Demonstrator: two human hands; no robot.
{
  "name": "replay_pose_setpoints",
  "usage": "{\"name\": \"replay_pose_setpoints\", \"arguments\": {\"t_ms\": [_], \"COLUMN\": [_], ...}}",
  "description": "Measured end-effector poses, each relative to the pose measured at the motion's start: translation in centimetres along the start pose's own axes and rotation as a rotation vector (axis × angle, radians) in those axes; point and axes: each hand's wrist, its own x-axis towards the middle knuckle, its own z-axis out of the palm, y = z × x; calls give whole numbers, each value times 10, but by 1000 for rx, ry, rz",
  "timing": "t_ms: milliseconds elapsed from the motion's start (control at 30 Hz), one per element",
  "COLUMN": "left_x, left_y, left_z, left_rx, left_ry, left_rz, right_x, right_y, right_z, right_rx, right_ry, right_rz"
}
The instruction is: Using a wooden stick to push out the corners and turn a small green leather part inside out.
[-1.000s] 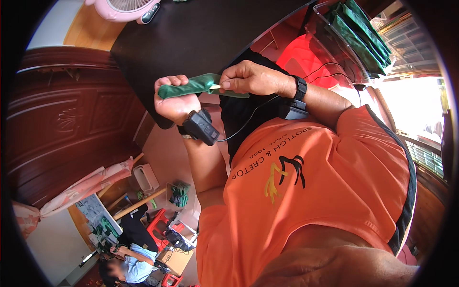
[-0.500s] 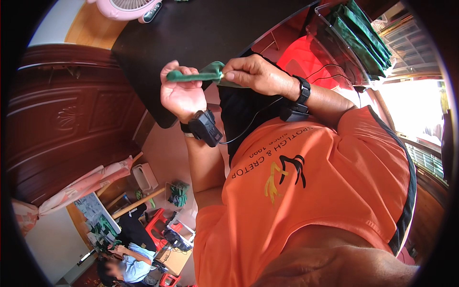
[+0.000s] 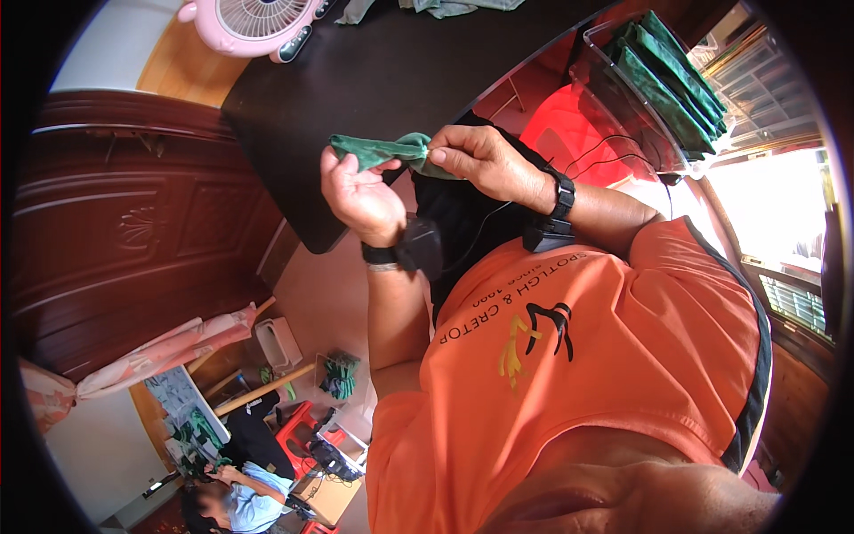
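Note:
A narrow strip of green velvety cloth (image 3: pixel 378 151) stretches between my two hands, above the near edge of the dark table. My right hand (image 3: pixel 487 160) pinches its gathered right end between thumb and fingers, where a small pale spot shows. Below the strip's other end is my left hand (image 3: pixel 363 198), palm turned up, with its fingers curled against the cloth. The fingertips are partly hidden by the fabric. I cannot tell whether the strip is a tube or folded flat. Both my wrists carry black strapped devices.
On the dark table (image 3: pixel 374 76) stand a pink fan (image 3: pixel 253 27) and some grey cloth (image 3: pixel 463 7). A clear bin (image 3: pixel 614 107) of folded green cloth (image 3: pixel 667 84) is at the right, near a red stool (image 3: pixel 556 133). Another person (image 3: pixel 253 498) handles green pieces at lower left.
My left hand has shifted right, nearer my right hand, and its palm has turned. The cloth's left end has opened out wider. Grey cloth has come into view on the table.

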Motion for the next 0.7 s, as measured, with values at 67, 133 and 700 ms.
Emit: {"name": "replay_pose_setpoints", "arguments": {"t_ms": [67,133,700], "left_x": [-4,-10,-46], "left_y": [-8,-4,22], "left_z": [-2,8,8], "left_rx": [21,-23,-191], "left_ry": [45,87,-84], "left_rz": [96,114,-13], "right_x": [-3,-14,-47], "right_y": [-2,-12,-34], "right_z": [2,3,0], "right_rx": [128,537,280], "right_ry": [-40,-163,-119], "right_rz": [60,303,27]}}
